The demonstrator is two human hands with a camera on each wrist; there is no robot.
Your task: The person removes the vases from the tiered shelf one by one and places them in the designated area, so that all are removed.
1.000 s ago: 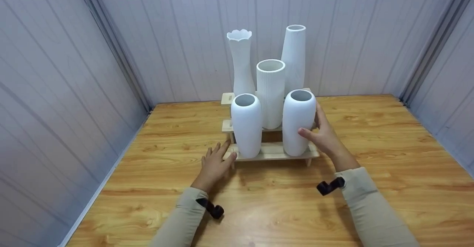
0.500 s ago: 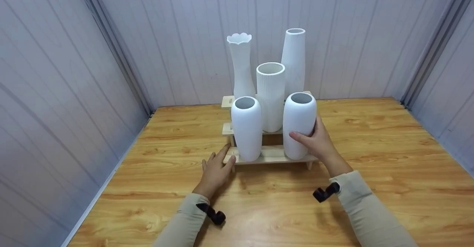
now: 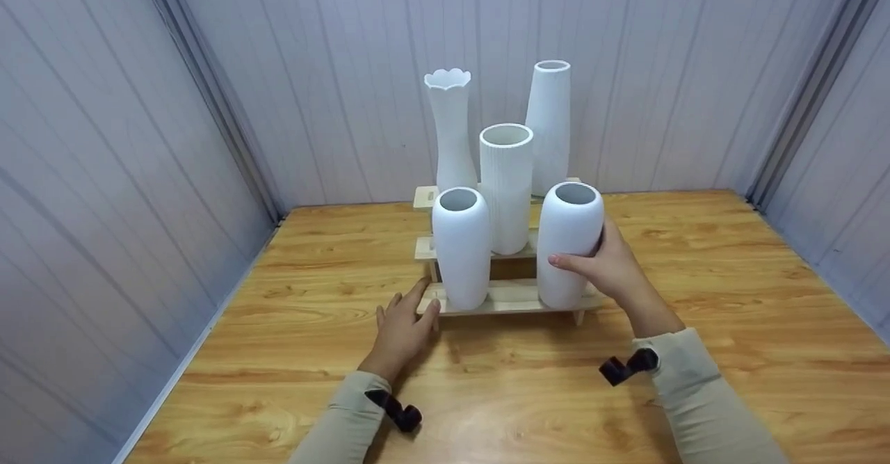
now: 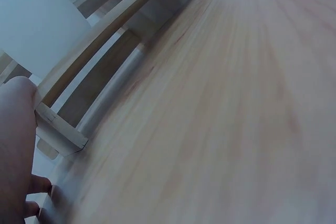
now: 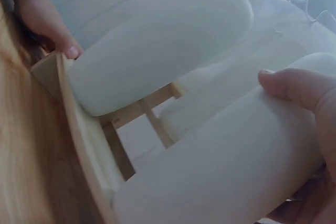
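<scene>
Holding the smooth vase upright at the right end of the rack, your right hand is wrapped around its outer side, thumb across the front. The vase's base is at the rack's bottom step; you cannot tell whether it bears fully on the wood. Your left hand lies at the rack's left end, fingers spread apart, thumb against the bottom step.

On that step, toward the rack's left end, you have the twin vase. The ribbed vase stands on the rack's middle step, behind and between those two. On the rack's top step you see the scalloped vase at left and the tapered vase at right. Under the rack is the table; behind it, the wall.
</scene>
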